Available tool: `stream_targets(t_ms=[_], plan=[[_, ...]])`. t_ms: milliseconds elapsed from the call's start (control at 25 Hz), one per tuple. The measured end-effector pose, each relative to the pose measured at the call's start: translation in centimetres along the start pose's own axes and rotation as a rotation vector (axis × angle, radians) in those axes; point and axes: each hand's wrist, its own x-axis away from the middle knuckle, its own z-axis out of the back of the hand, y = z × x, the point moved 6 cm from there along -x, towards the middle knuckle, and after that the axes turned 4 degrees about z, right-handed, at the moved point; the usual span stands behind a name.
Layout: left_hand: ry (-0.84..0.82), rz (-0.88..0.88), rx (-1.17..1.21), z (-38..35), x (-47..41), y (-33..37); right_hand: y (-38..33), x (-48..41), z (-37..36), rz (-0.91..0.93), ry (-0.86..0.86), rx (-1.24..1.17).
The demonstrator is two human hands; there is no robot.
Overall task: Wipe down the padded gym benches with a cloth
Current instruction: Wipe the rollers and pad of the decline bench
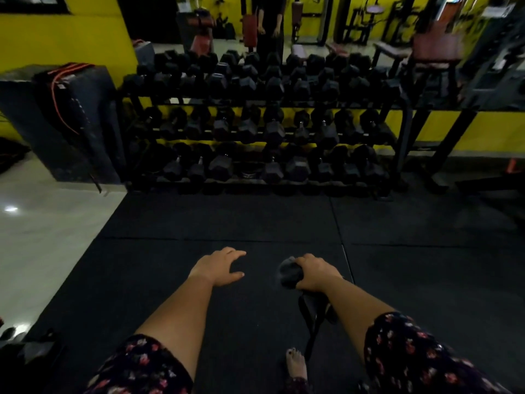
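My right hand (314,273) grips a dark cloth (290,273), bunched at the fist with a loose tail hanging down below the wrist. My left hand (220,267) hovers beside it with fingers spread and relaxed, holding nothing. Both hands are over the black rubber floor mat (227,217). A padded bench with a dark red seat (436,48) stands at the far right, well away from both hands. Another red pad (250,29) shows in the background.
A three-tier rack of black dumbbells (255,123) fills the middle ahead. A dark box with red straps (71,109) stands at left on pale tiled floor (42,237). A person (270,24) stands behind the rack. My bare foot (297,365) is on the mat.
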Motion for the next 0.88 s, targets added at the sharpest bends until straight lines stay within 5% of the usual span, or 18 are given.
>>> stream_targets(t_ms=[480, 880], plan=[[0.059, 0.124, 0.169, 8.6, -19.3, 1.4, 9.8, -17.9, 13.0, 0.077, -0.012, 0.141], [0.07, 0.218, 0.209, 10.0, -24.6, -7.6, 3.5, -29.1, 15.8, 0.211, -0.047, 0.171]])
